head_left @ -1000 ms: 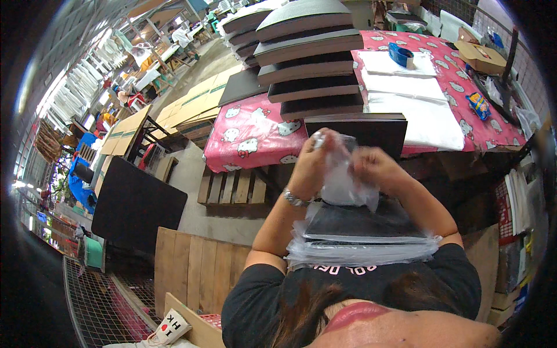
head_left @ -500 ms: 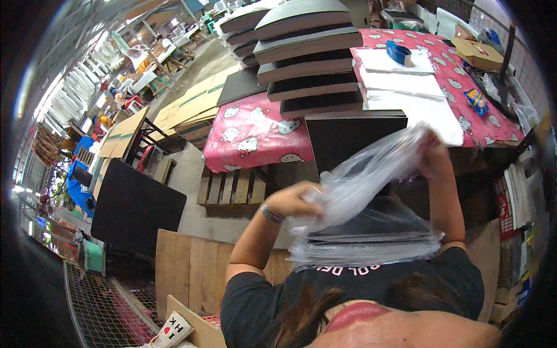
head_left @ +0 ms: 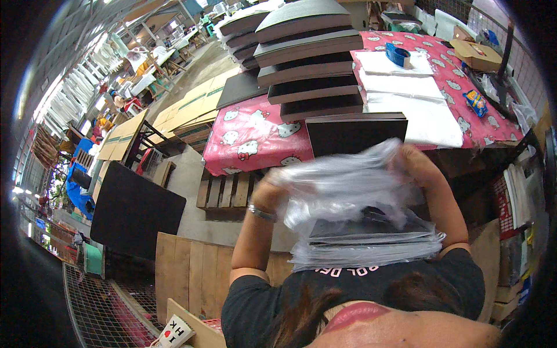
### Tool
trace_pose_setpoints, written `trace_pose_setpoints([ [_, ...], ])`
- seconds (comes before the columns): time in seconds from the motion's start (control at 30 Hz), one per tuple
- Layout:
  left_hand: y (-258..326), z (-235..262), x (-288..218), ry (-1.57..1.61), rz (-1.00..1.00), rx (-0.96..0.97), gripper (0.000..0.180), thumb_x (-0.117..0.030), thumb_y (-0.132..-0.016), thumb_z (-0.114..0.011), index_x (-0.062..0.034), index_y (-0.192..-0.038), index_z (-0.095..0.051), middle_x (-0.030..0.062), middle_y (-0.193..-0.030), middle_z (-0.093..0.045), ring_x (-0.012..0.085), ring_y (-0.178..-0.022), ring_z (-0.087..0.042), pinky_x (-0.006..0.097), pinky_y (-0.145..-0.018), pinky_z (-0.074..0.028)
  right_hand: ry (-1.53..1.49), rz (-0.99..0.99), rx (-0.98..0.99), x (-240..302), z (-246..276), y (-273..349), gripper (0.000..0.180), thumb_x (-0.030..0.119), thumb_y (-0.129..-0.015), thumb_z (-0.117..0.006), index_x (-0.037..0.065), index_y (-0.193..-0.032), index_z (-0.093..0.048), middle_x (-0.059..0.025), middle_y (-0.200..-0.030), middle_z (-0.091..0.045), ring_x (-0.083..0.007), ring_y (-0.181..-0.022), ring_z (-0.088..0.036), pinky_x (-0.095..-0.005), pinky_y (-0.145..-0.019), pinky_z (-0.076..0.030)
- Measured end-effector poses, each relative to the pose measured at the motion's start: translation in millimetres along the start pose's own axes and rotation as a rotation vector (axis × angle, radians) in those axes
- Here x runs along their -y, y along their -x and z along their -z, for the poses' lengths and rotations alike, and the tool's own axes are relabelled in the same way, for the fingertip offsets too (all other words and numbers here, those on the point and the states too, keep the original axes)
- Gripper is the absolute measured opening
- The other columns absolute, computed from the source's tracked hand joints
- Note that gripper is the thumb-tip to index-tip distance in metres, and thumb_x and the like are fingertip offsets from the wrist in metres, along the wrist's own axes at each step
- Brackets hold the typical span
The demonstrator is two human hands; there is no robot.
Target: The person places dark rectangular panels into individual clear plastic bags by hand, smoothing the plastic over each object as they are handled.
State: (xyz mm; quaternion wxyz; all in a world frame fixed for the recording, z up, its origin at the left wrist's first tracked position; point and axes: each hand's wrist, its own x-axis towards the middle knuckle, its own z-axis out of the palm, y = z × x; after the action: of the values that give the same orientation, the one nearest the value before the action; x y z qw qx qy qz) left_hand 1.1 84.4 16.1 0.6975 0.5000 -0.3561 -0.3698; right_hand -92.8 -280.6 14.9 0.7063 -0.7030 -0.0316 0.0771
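Observation:
A crumpled clear plastic bag (head_left: 342,180), smeared by motion, stretches between my two hands. Its left end is gripped by my left hand (head_left: 271,190), which has a metal band at the wrist. My right hand (head_left: 409,165) is closed on the other end; its fingers are partly hidden by the plastic. Just below, close to my chest, lies a stack of flat black panels in clear plastic (head_left: 365,246). Beyond the bag, several black panels (head_left: 357,133) stand upright against the table edge.
Tall piles of black panels (head_left: 313,72) stand on a table with a pink patterned cover (head_left: 258,136). White sheets (head_left: 406,95) lie right of them, a blue tape dispenser (head_left: 398,55) on top. A black board (head_left: 136,211) is at left, beside a wooden pallet (head_left: 226,194).
My left hand has moved up and a little left, while my right hand has come down and inward. The plastic bag between them is now more level and bunched.

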Motion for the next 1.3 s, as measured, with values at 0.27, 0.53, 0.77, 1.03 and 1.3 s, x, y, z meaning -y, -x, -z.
trace_pose_setpoints([
  [0.27, -17.5, 18.7, 54.6, 0.153, 0.025, -0.043, 0.041, -0.024, -0.066, -0.073, 0.0016, -0.097, -0.062, 0.0092, -0.091, -0.065, 0.0142, -0.075, -0.06, 0.029, -0.07, -0.048, -0.597, 0.384, 0.006, -7.8, 24.3, -8.8, 0.038, 0.016, -0.079, -0.066, 0.003, -0.111, -0.05, -0.0037, -0.072, -0.056, -0.0112, -0.063, -0.055, -0.0257, -0.058, -0.047],
  [0.53, -96.8, 36.4, 37.8, -0.714, -0.213, -0.958, 0.041, -0.004, -0.078, -0.053, -0.0023, -0.118, -0.044, 0.0145, -0.086, -0.06, 0.0229, -0.073, -0.057, 0.034, -0.067, -0.045, 0.476, 0.503, -0.584, 7.3, 14.6, -38.2, 0.054, -0.001, -0.07, -0.055, 0.009, -0.123, -0.048, -0.0077, -0.076, -0.047, -0.0191, -0.067, -0.051, -0.0299, -0.065, -0.045],
  [0.77, -62.3, -23.7, 64.9, -1.311, -0.024, -0.844, 0.076, -0.013, -0.08, -0.053, -0.0088, -0.143, -0.011, 0.0218, -0.061, -0.057, 0.0377, -0.057, -0.057, 0.045, -0.054, -0.044, 1.065, 0.603, -0.894, -30.0, -19.3, 5.3, 0.052, -0.005, -0.07, -0.049, 0.009, -0.119, -0.055, -0.0145, -0.085, -0.045, -0.0272, -0.075, -0.052, -0.0384, -0.072, -0.046],
  [1.03, -21.0, -28.7, 4.1, -1.025, 0.01, -0.679, 0.02, -0.018, -0.081, -0.061, -0.0028, -0.07, -0.057, 0.0066, -0.053, -0.051, 0.015, -0.05, -0.051, 0.032, -0.048, -0.039, -0.127, 0.053, -0.186, 9.0, 21.2, 37.6, 0.011, 0.001, -0.077, -0.057, -0.001, -0.085, -0.064, -0.0035, -0.076, -0.061, -0.0122, -0.072, -0.058, -0.0243, -0.064, -0.045],
  [1.3, -20.2, 32.0, 88.1, -0.15, 0.714, -0.374, 0.03, -0.026, -0.077, -0.07, -0.005, -0.095, -0.059, 0.0001, -0.077, -0.057, 0.008, -0.066, -0.051, 0.023, -0.057, -0.041, -0.642, -0.132, -0.158, -106.6, 35.3, 39.5, 0.018, 0.002, -0.08, -0.061, 0.001, -0.098, -0.059, -0.0088, -0.089, -0.062, -0.0194, -0.084, -0.061, -0.0286, -0.074, -0.05],
])
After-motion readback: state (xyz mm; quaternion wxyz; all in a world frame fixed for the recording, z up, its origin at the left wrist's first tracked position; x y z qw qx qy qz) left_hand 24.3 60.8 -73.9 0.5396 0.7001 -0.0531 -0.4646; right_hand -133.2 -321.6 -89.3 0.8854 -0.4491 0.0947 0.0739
